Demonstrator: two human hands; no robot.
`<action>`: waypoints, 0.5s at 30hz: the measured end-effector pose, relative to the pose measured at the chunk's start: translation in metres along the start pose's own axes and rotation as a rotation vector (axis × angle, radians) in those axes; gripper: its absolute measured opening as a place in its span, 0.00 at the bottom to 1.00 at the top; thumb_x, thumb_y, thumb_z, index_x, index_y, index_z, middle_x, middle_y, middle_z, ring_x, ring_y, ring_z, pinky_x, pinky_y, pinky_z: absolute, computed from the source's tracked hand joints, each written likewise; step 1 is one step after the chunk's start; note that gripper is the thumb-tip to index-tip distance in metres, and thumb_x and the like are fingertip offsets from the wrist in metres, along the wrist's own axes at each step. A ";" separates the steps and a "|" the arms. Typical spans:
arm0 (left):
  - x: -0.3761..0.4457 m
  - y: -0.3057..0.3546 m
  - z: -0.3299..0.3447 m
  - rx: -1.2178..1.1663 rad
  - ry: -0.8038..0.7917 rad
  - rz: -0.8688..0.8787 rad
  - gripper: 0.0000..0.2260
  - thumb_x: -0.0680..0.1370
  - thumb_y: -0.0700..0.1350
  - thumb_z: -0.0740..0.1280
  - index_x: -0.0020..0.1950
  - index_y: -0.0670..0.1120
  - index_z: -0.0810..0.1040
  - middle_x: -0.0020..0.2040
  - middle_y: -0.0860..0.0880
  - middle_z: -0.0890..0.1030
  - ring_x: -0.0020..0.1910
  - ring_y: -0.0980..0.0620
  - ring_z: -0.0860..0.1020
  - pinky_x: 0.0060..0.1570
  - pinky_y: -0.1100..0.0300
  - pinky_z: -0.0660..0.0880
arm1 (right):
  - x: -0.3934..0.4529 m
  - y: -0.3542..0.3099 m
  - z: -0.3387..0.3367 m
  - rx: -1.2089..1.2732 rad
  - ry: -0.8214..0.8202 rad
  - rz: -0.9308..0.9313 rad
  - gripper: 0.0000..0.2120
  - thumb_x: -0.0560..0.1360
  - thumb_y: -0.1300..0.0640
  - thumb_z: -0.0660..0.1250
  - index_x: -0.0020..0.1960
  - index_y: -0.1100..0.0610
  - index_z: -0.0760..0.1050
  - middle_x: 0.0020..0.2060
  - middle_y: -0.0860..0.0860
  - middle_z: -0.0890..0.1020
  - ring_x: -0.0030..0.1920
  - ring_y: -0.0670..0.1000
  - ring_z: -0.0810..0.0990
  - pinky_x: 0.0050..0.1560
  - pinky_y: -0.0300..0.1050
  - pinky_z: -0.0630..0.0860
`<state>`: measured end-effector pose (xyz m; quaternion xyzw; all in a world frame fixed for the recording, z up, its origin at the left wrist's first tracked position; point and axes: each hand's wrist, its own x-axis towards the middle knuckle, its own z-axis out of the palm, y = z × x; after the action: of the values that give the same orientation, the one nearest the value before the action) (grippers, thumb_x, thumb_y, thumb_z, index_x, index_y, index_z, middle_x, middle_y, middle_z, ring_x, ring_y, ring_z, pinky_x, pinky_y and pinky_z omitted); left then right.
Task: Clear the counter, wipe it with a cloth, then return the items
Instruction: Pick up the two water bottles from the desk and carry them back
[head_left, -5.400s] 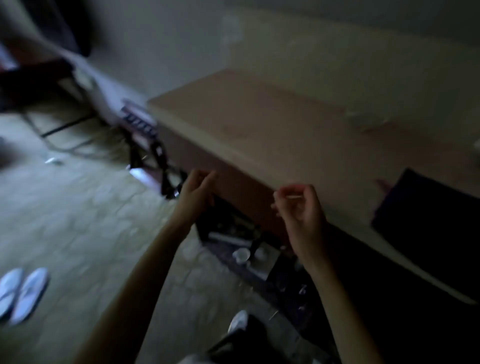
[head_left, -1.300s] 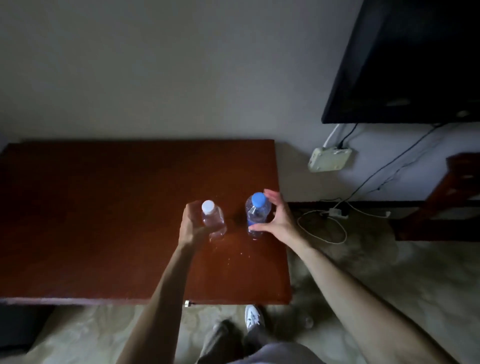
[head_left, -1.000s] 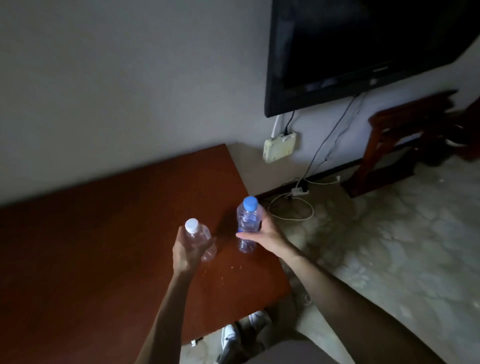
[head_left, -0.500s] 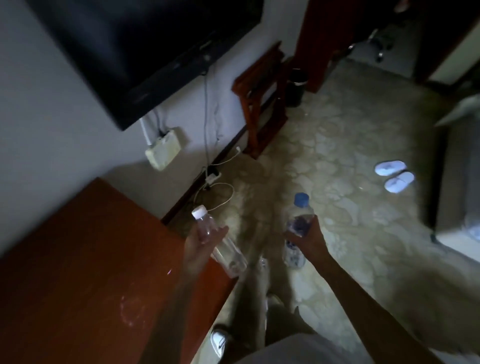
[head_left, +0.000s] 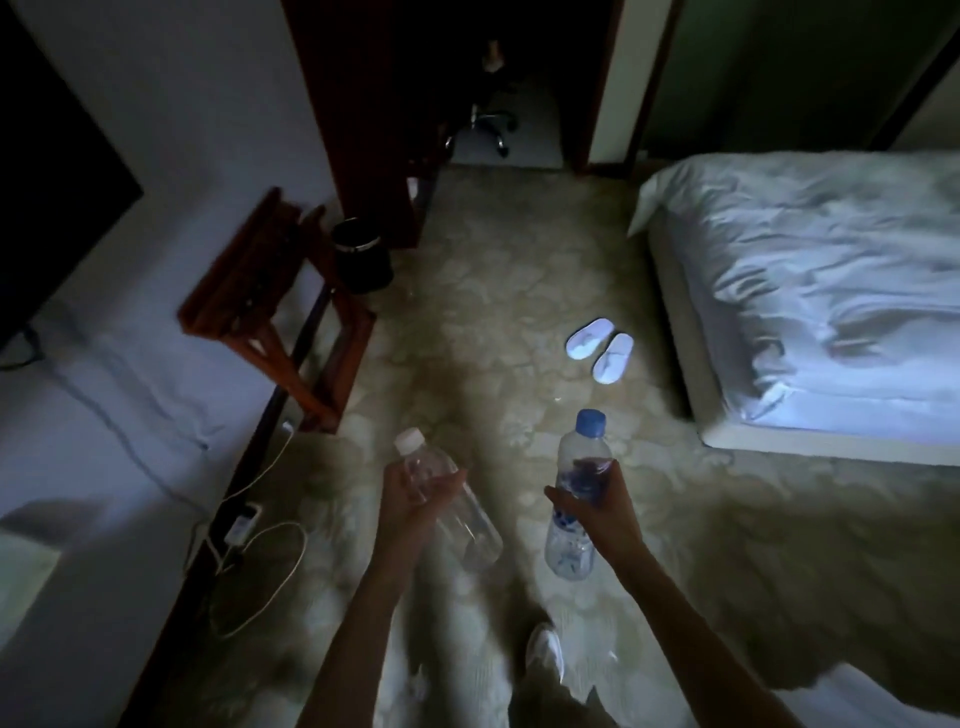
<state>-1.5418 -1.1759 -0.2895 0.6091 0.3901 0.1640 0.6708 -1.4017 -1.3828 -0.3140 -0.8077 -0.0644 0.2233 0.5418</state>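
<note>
My left hand (head_left: 415, 506) grips a clear plastic bottle with a white cap (head_left: 470, 525), tilted so its base points down to the right. My right hand (head_left: 597, 506) holds a clear bottle with a blue cap and a blue label (head_left: 574, 519), nearly upright. Both bottles hang in the air above the patterned carpet, side by side and apart. The counter is out of view.
A bed with white sheets (head_left: 810, 296) fills the right. White slippers (head_left: 600, 351) lie on the carpet ahead. A wooden luggage rack (head_left: 280, 306) and a black bin (head_left: 361, 254) stand at the left wall. A power strip with white cables (head_left: 244, 525) lies near the skirting. A doorway (head_left: 498, 88) opens ahead.
The view has swung right, away from the red-brown counter, which has left the frame. Both hands still hold their bottles, now over the carpet with the bed in sight.
</note>
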 end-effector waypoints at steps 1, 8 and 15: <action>0.019 0.010 0.021 0.003 -0.003 0.004 0.38 0.56 0.63 0.82 0.50 0.39 0.71 0.38 0.51 0.78 0.34 0.60 0.80 0.33 0.71 0.77 | 0.021 -0.006 -0.015 0.013 0.014 0.004 0.31 0.61 0.51 0.82 0.57 0.54 0.71 0.50 0.50 0.83 0.49 0.50 0.83 0.54 0.52 0.80; 0.128 0.058 0.119 0.011 -0.066 -0.051 0.40 0.53 0.65 0.82 0.57 0.46 0.76 0.52 0.43 0.84 0.48 0.45 0.83 0.51 0.50 0.80 | 0.154 -0.043 -0.083 0.076 0.131 0.008 0.34 0.58 0.44 0.81 0.58 0.52 0.71 0.50 0.49 0.82 0.50 0.50 0.83 0.55 0.56 0.80; 0.297 0.091 0.185 0.044 -0.092 -0.075 0.20 0.68 0.42 0.81 0.54 0.46 0.75 0.48 0.40 0.82 0.47 0.43 0.80 0.43 0.58 0.77 | 0.303 -0.073 -0.071 0.133 0.124 0.058 0.42 0.51 0.34 0.79 0.56 0.54 0.71 0.47 0.50 0.82 0.45 0.47 0.84 0.55 0.55 0.81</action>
<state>-1.1941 -1.0779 -0.3081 0.6154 0.3850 0.1019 0.6802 -1.0909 -1.3082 -0.3143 -0.7837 0.0079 0.1922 0.5906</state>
